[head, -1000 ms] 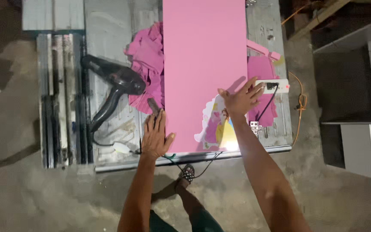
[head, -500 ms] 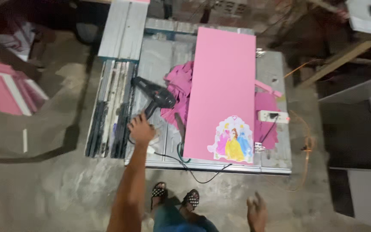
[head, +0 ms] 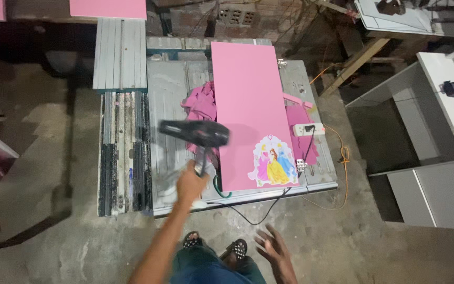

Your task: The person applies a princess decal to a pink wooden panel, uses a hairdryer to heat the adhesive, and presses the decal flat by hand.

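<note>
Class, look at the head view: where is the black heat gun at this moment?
The heat gun is lifted above the grey table, gripped by its handle in the left hand, just left of the long pink panel.

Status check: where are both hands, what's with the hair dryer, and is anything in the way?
Left hand gripping black hair dryer, lifted over the workbench. Right hand empty, fingers spread, low. Pink panel flat beside dryer; cord trails.

Power strip [head: 308, 129], pink scraps [head: 200, 102]
</note>
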